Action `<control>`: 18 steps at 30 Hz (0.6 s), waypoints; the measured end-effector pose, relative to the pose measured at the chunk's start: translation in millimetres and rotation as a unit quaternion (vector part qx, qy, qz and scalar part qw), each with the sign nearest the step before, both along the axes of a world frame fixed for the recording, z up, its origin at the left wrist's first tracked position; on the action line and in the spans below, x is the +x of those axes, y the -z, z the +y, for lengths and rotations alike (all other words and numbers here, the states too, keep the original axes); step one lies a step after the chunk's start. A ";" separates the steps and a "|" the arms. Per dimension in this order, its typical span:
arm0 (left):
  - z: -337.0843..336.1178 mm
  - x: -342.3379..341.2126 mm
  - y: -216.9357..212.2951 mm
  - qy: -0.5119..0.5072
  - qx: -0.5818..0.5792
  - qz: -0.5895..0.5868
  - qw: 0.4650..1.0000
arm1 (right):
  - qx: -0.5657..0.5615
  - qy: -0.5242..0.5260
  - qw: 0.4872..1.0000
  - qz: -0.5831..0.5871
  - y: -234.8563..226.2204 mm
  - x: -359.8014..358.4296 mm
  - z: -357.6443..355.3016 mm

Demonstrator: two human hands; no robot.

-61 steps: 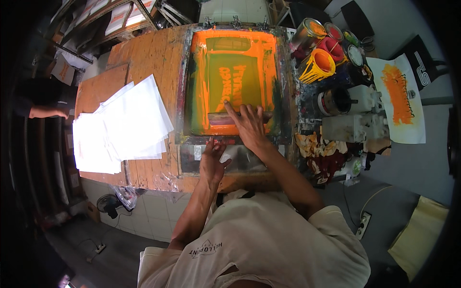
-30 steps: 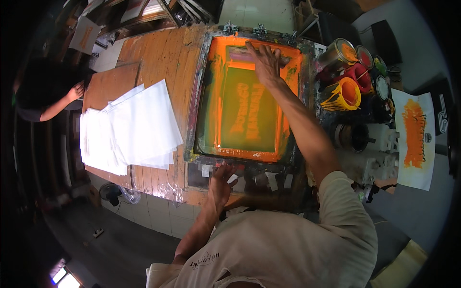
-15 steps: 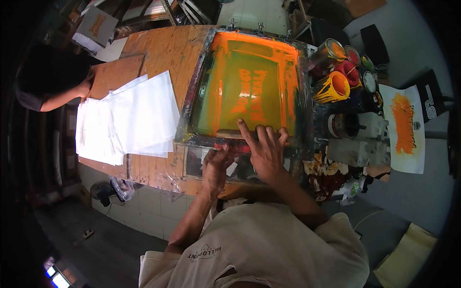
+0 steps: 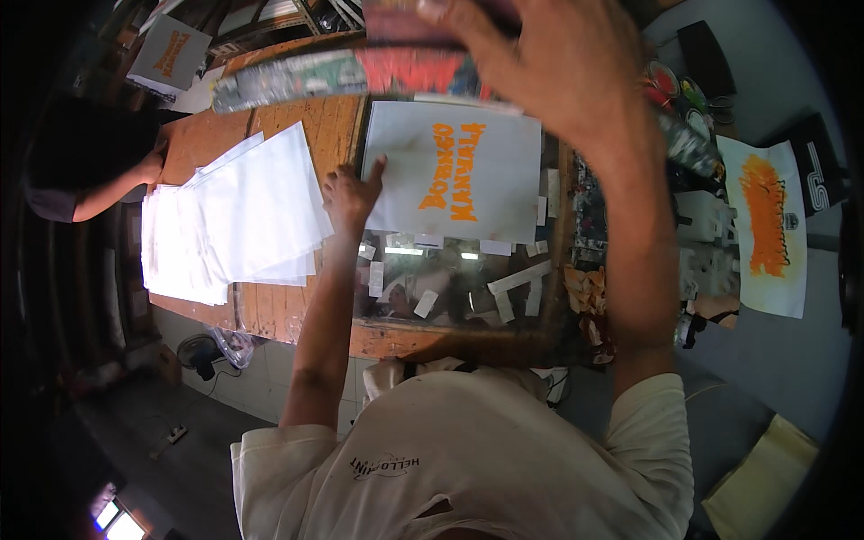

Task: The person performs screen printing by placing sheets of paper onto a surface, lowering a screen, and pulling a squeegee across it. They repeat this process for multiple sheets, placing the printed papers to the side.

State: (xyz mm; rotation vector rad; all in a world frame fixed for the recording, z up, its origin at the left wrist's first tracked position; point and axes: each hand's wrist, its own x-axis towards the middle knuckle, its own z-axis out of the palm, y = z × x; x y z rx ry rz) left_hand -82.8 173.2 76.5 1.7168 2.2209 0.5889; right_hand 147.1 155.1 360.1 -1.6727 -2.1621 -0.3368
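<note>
A white sheet with bold orange lettering lies flat on the glass-like bed in front of me. My left hand is at the sheet's left edge, its fingers apart. Tilted up over the far side is the paint-stained screen printing frame, blurred by motion. My right hand reaches to the raised frame and appears to grip it, beside a maroon bar. Its fingertips are partly cut off at the top. The frame's mesh is not visible from here.
A fanned stack of white sheets lies to the left on the wooden table. Another person's hand rests behind it. On the right are paint cans, plastic containers and an orange-smeared sheet.
The screen frame has swung up from the bed, uncovering the printed sheet. My right hand has moved up and away with it; my left hand has left the frame's front edge for the sheet.
</note>
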 end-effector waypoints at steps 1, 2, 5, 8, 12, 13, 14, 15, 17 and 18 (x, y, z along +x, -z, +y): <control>0.3 0.5 17.6 -0.010 0.023 0.114 0.993 | -0.030 -0.011 0.999 0.029 -13.3 -0.6 6.9; -3.7 0.2 32.1 0.014 0.018 0.128 0.991 | -0.059 -0.021 0.996 0.058 -24.3 -1.1 15.9; -0.6 2.1 54.6 0.108 0.013 0.008 0.994 | -0.157 0.022 0.976 0.151 -58.3 -8.5 30.1; 16.2 -8.7 52.7 0.151 0.024 -0.110 0.982 | -0.155 0.099 0.974 0.135 -72.7 -18.6 56.0; 51.7 -81.4 36.6 0.048 -0.047 -0.163 0.984 | -0.092 0.043 0.990 0.103 -71.1 12.8 68.3; 62.3 -111.5 30.7 0.036 -0.015 -0.110 0.993 | -0.066 0.042 0.994 0.073 -68.5 18.2 70.9; 72.3 -144.1 23.8 0.016 0.012 -0.052 0.998 | -0.063 0.035 0.994 0.077 -67.4 28.9 78.9; 79.9 -177.9 16.0 -0.008 0.060 -0.032 0.998 | -0.059 0.027 0.995 0.082 -67.7 31.7 84.9; 79.7 -234.4 3.0 -0.060 0.114 0.056 0.990 | -0.113 -0.007 0.983 0.148 -66.4 36.7 101.4; 72.1 -250.1 -0.1 -0.095 0.178 0.088 0.975 | -0.091 0.004 0.984 0.150 -64.8 38.8 106.5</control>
